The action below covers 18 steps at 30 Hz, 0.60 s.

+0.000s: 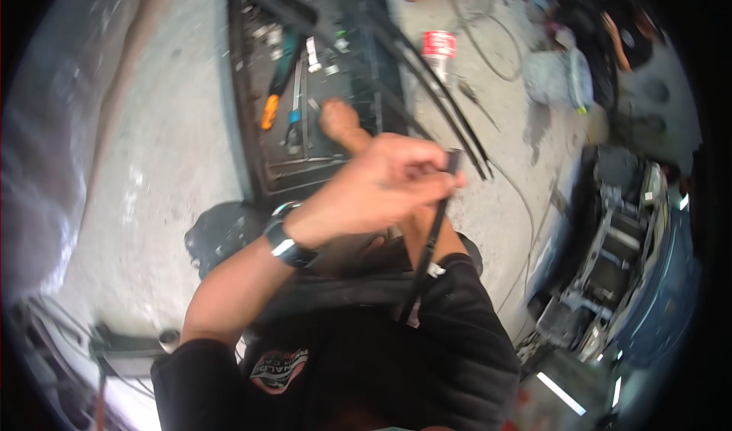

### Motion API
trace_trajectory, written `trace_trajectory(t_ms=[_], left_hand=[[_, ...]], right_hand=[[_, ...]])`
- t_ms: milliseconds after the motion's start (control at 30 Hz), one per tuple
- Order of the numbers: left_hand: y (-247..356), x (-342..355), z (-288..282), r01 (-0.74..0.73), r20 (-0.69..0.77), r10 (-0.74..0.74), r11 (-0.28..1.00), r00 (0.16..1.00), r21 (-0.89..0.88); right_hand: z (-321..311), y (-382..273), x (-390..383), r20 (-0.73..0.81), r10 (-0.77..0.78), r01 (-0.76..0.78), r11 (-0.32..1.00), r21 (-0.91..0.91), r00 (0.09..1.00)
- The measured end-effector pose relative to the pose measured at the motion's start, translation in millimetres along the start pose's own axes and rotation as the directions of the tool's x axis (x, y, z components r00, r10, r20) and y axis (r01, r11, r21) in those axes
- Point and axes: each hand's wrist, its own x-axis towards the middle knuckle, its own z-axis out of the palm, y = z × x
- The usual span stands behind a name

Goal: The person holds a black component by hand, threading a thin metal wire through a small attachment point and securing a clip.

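Observation:
My left hand (pixel 396 173), with a watch on the wrist, pinches the upper end of a narrow black strip (pixel 431 240) between thumb and fingers. The strip slants down across my right upper sleeve toward my shirt. My right forearm passes beneath the left hand, and what looks like my right hand (pixel 340 123) shows past it, over a dark tray (pixel 284 183). Blur hides how its fingers are set. In the tray lie an orange-ended tool (pixel 270 112), a blue-handled tool (pixel 294 130) and several small white pieces. Long black strips (pixel 427 80) run across the tray's right side.
A red and white can (pixel 438 48) stands on the concrete floor right of the tray. Beyond it are a loose cable (pixel 518 195) and a whitish bucket (pixel 559 79). Another person (pixel 621 31) is at far right. A metal frame (pixel 614 240) lies at right; plastic sheeting (pixel 46 141) hangs at left.

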Motion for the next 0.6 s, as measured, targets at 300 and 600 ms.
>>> trace_trajectory(t_ms=[300, 600], left_hand=[[2, 14, 10, 0.056, 0.062, -0.066, 0.987, 0.996, 0.15], [2, 10, 12, 0.041, 0.037, -0.05, 0.976, 0.998, 0.215]], right_hand=[[28, 34, -19, -0.382, -0.095, 0.216, 0.934, 0.286, 0.919], [9, 27, -41, -0.356, -0.088, 0.25, 0.861, 0.442, 0.93]])
